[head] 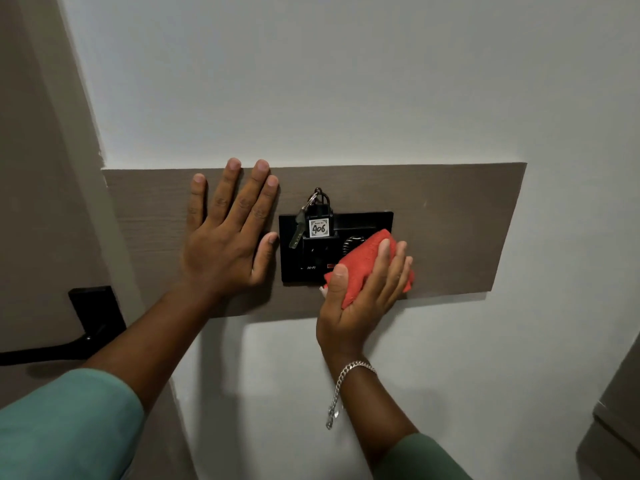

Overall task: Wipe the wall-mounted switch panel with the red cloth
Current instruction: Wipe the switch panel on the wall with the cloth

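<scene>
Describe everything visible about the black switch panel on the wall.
The switch panel is a glossy black rectangle, mounted flat on a brown wood-look board. A key tag marked 406 sits in its top slot, keys hanging beside it. A round dial and a small red indicator show partly. The right hand presses the red cloth over its lower right corner; the left hand lies flat beside its left edge.

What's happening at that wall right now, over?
Right hand presses red cloth on switch panel's lower right. Left hand flat on wooden board. Key tag hangs in front.

The key tag [318, 228] reads "406" (handwritten); the black switch panel [294, 258] reads "Hi-Fi".
</scene>
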Action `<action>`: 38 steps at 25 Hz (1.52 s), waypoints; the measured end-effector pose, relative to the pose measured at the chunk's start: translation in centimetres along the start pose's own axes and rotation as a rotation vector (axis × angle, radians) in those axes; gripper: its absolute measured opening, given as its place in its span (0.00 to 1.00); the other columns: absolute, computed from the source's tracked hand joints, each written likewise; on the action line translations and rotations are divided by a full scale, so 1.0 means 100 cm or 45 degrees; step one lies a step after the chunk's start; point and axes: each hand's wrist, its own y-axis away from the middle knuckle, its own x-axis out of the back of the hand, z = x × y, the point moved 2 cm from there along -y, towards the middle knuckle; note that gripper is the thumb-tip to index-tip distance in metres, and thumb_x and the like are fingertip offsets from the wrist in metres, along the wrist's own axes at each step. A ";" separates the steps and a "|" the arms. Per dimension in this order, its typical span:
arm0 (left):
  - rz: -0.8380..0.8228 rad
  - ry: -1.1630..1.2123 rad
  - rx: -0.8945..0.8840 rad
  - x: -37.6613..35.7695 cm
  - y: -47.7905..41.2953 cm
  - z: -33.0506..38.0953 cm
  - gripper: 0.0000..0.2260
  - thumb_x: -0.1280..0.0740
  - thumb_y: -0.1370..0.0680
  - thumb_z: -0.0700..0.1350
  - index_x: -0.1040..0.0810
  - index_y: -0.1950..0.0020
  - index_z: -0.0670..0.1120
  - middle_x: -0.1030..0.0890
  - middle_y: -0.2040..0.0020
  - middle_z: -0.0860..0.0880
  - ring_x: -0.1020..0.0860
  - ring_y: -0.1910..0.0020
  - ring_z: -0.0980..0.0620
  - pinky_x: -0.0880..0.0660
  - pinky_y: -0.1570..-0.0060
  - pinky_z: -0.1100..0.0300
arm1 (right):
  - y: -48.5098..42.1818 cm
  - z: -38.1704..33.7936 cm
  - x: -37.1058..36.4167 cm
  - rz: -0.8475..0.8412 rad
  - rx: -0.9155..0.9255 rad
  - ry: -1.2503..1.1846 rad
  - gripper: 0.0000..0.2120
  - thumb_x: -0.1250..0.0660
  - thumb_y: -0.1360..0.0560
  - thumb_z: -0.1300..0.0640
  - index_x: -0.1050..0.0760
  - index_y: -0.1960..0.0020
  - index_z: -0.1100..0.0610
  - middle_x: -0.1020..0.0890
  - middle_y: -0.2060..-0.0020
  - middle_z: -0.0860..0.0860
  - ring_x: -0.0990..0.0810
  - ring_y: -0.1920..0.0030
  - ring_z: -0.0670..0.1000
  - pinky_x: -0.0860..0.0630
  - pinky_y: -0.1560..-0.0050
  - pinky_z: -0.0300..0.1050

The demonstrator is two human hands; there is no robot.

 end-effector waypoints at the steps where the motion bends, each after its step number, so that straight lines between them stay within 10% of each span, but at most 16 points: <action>1: 0.000 0.002 0.001 0.000 0.000 0.000 0.31 0.46 0.20 0.55 0.46 0.19 0.45 0.45 0.19 0.46 0.48 0.19 0.41 0.54 0.22 0.38 | 0.004 0.006 0.003 -0.039 0.140 0.075 0.30 0.44 0.19 0.41 0.42 0.22 0.55 0.42 0.20 0.57 0.48 0.18 0.57 0.51 0.18 0.51; 4: 0.004 0.017 -0.002 0.000 0.001 0.001 0.31 0.46 0.20 0.55 0.46 0.19 0.45 0.43 0.19 0.45 0.47 0.19 0.40 0.57 0.22 0.40 | 0.006 0.030 0.018 -0.116 0.336 0.193 0.30 0.41 0.21 0.46 0.42 0.23 0.57 0.42 0.21 0.56 0.48 0.19 0.56 0.47 0.19 0.59; 8: -0.009 0.026 -0.005 0.002 0.000 -0.001 0.31 0.47 0.19 0.56 0.46 0.19 0.45 0.44 0.18 0.45 0.47 0.19 0.39 0.59 0.22 0.40 | 0.006 0.008 -0.004 0.084 -0.142 -0.056 0.28 0.42 0.20 0.47 0.43 0.21 0.51 0.42 0.19 0.52 0.49 0.18 0.54 0.46 0.21 0.66; 12: -0.012 0.027 -0.010 0.003 0.000 0.000 0.31 0.47 0.19 0.56 0.46 0.19 0.45 0.43 0.18 0.45 0.47 0.19 0.40 0.56 0.22 0.39 | 0.024 0.027 0.012 -0.151 0.325 0.155 0.28 0.40 0.21 0.51 0.42 0.22 0.54 0.43 0.20 0.54 0.49 0.18 0.56 0.46 0.20 0.63; 17: -0.001 0.037 -0.005 0.001 0.001 -0.001 0.31 0.47 0.19 0.56 0.47 0.18 0.45 0.45 0.18 0.46 0.48 0.19 0.41 0.59 0.22 0.41 | -0.011 0.006 0.019 0.024 0.086 -0.186 0.27 0.42 0.19 0.49 0.41 0.22 0.53 0.40 0.20 0.55 0.44 0.19 0.56 0.40 0.23 0.68; 22: -0.001 0.029 -0.012 0.000 0.001 -0.003 0.31 0.47 0.20 0.56 0.47 0.19 0.45 0.45 0.18 0.45 0.49 0.19 0.41 0.58 0.22 0.41 | -0.008 -0.022 0.003 -0.314 0.758 0.151 0.29 0.37 0.23 0.46 0.38 0.24 0.52 0.36 0.23 0.60 0.41 0.20 0.61 0.39 0.24 0.67; 28: -0.004 0.013 0.002 -0.001 0.002 -0.001 0.32 0.45 0.20 0.55 0.47 0.18 0.46 0.47 0.18 0.47 0.52 0.18 0.44 0.53 0.22 0.38 | -0.018 -0.013 0.005 -0.196 0.483 0.112 0.29 0.40 0.21 0.44 0.42 0.22 0.47 0.40 0.21 0.58 0.46 0.19 0.58 0.49 0.19 0.59; 33: -0.019 -0.008 0.001 -0.002 0.001 -0.001 0.32 0.45 0.20 0.55 0.46 0.19 0.46 0.46 0.18 0.47 0.51 0.18 0.44 0.51 0.23 0.37 | -0.020 0.004 0.018 -0.416 0.977 0.284 0.31 0.34 0.24 0.44 0.41 0.24 0.46 0.37 0.24 0.58 0.40 0.22 0.62 0.37 0.29 0.74; 38: -0.014 -0.036 0.005 -0.001 0.001 -0.001 0.31 0.46 0.20 0.56 0.46 0.19 0.46 0.45 0.18 0.47 0.50 0.18 0.44 0.51 0.23 0.37 | -0.047 -0.011 0.013 -0.303 0.708 0.177 0.26 0.41 0.21 0.42 0.36 0.25 0.48 0.33 0.24 0.58 0.40 0.21 0.60 0.41 0.25 0.71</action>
